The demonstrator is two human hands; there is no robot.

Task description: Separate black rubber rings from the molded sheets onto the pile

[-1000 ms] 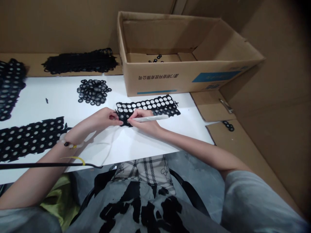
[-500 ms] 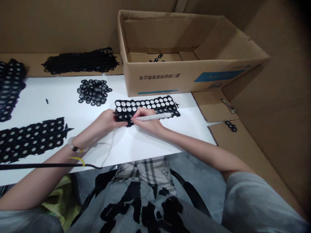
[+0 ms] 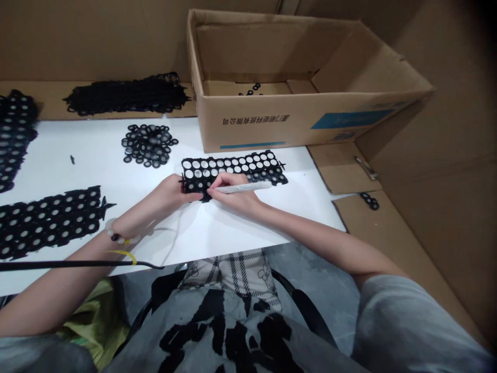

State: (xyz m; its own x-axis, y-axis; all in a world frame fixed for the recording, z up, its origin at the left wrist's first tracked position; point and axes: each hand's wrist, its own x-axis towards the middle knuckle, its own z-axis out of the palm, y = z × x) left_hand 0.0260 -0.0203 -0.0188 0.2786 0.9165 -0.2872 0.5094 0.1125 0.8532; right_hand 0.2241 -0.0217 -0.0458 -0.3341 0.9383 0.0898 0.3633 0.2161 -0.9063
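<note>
My left hand [image 3: 173, 194] is holding the left end of a long black perforated sheet with round holes [image 3: 233, 168], which lies on the white tabletop [image 3: 240, 223]. My right hand [image 3: 233, 194] is grasping a slim white pen [image 3: 244, 187], its tip on this sheet.

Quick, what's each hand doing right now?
Left hand: closed, pinching the end of the black perforated sheet.
Right hand: closed, holding a white pen-shaped tool.

This was a small workshop: a white table [image 3: 97, 171] held piles of black rings [image 3: 148, 145], beside a big box [image 3: 295, 122] and cardboard walls [image 3: 454, 155].
</note>
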